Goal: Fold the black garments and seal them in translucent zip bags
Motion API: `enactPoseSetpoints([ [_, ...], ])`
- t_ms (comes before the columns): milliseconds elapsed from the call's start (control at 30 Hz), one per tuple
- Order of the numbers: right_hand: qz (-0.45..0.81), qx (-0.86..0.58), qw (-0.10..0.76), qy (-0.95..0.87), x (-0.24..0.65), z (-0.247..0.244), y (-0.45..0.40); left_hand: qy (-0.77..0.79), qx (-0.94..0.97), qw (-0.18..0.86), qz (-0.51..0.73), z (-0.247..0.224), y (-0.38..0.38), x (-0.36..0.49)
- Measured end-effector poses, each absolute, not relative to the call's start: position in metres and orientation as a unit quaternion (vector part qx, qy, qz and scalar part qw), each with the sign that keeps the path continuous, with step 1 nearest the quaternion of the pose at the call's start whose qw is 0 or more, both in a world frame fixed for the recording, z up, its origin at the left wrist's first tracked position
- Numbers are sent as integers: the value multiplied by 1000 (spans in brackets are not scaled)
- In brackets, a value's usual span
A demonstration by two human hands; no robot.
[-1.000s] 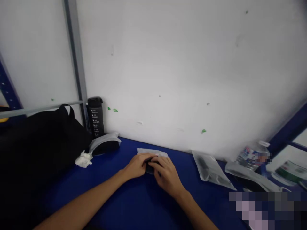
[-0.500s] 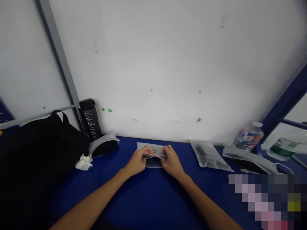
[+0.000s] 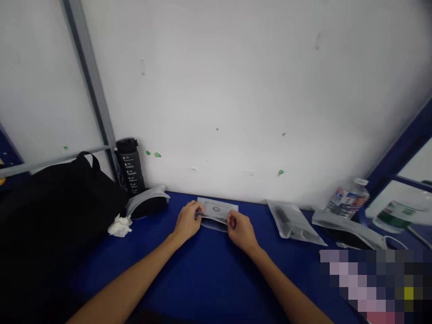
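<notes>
A frosted plastic pouch [image 3: 216,209] with a small round dark mark lies near the back edge of the blue table, its near side gaping a little. My left hand [image 3: 188,220] pinches the pouch's left end between thumb and fingers. At the right end, my right hand [image 3: 242,229] grips the near corner with curled fingers. What the pouch holds, if anything, cannot be made out.
To the left are a black bag [image 3: 60,202], a black bottle [image 3: 131,166], a frosted pouch with something black [image 3: 148,206] and crumpled tissue [image 3: 120,226]. On the right lie a filled frosted pouch [image 3: 295,222], another pouch [image 3: 351,228] and a clear bottle [image 3: 351,198]. A white wall stands behind.
My hands have spread apart to the pouch's two ends, uncovering its middle and the round mark. The pouch looks flatter and less bunched. The camera view has shifted slightly.
</notes>
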State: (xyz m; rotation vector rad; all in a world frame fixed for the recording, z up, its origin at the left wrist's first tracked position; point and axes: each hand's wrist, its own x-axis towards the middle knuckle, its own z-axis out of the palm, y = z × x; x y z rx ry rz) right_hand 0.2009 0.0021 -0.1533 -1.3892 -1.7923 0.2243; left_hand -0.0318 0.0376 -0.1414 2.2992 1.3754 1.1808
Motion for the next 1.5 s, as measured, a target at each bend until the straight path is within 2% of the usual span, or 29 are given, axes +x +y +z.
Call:
enactPoseSetpoints([
  [100, 43, -613, 399, -680, 202, -150, 0, 451, 791, 103, 400, -137, 32, -27],
  [333, -17, -661, 372, -651, 219, -152, 4, 344, 858, 180, 336, -129, 17, -22],
  [467, -34, -599, 395, -695, 208, -145, -2, 306, 862, 191, 356, -128, 16, -22],
  [633, 42, -456, 375, -806, 185, -140, -14, 255, 879, 206, 345, -131, 18, -24],
  [767, 101, -445, 382, -804, 178, -143, -16, 269, 865, 210, 367, -136, 20, -22],
  [900, 106, -429, 381, -812, 184, -143, -14, 289, 844, 221, 395, -136, 18, -18],
  [1200, 24, -420, 393, -818, 184, -138, -17, 307, 797, 278, 440, -132, 20, -14],
  [1500, -129, -407, 315, -848, 184, -141, -7, 315, 750, 340, 473, -139, 19, -13],
])
